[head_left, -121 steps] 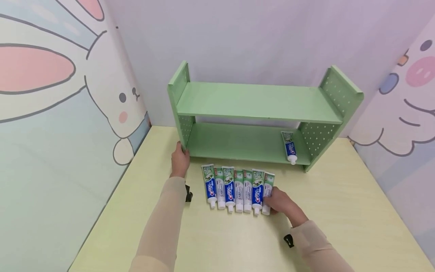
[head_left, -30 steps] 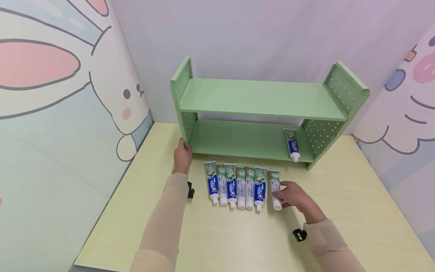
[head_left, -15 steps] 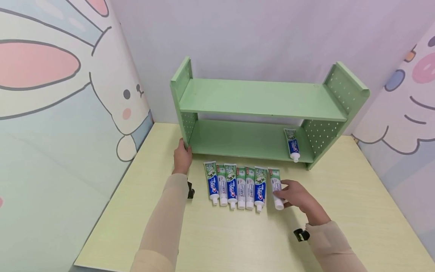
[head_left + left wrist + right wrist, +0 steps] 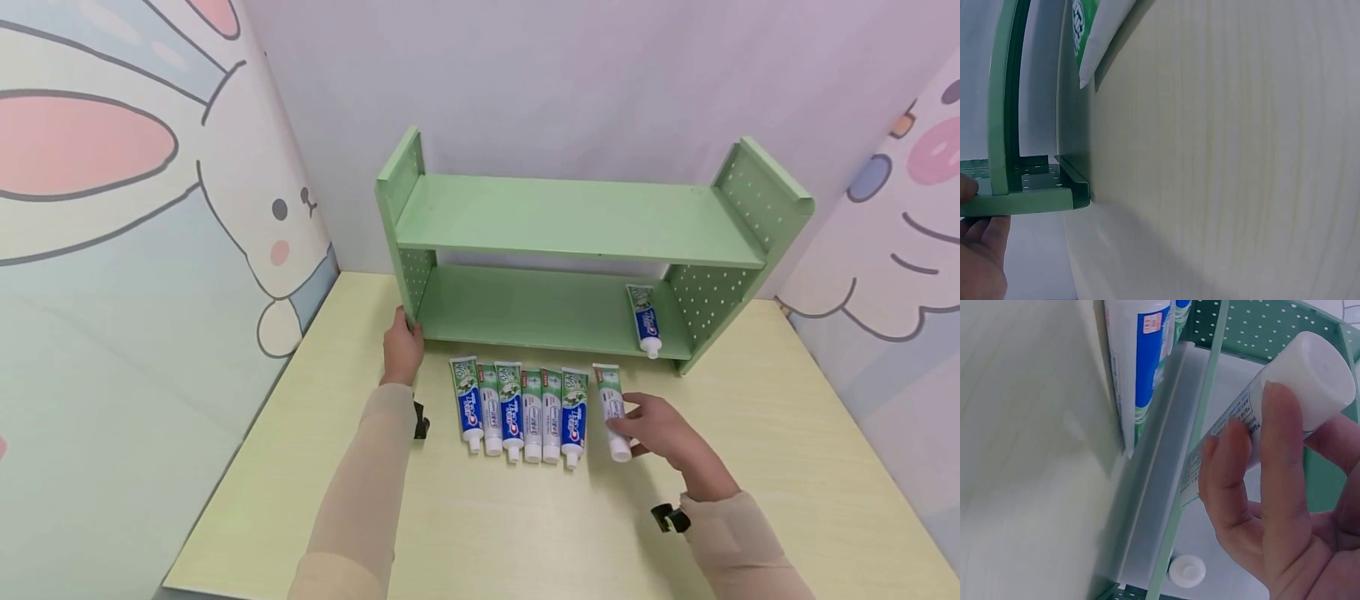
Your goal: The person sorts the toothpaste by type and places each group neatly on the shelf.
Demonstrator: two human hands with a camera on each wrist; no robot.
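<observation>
The right hand (image 4: 660,433) had its grip closed round a tube (image 4: 612,408) near the cap, fingers curled over it and thumb beneath, holding it just right of the row of six tubes (image 4: 519,408) and apart from them. In the right wrist view the fingers (image 4: 1285,481) wrapped the tube (image 4: 1254,425) just behind its white cap (image 4: 1313,378), with the shelf's green frame behind it. The row lay on the pale surface (image 4: 787,467), caps toward the near edge, just in front of the green shelf (image 4: 577,221). The held tube pointed the same way, cap near, tail toward the shelf; whether it rested on the surface or hung just above it could not be told. Another tube (image 4: 645,321) lay at the right end of the lower shelf, its cap poking over the front lip. The left hand (image 4: 402,350) gripped the shelf's near-left corner post, fingers curled against it; in the left wrist view the hand (image 4: 982,247) showed under the corner of the shelf (image 4: 1035,197). Cartoon rabbit panels (image 4: 150,208) stood left and right.
</observation>
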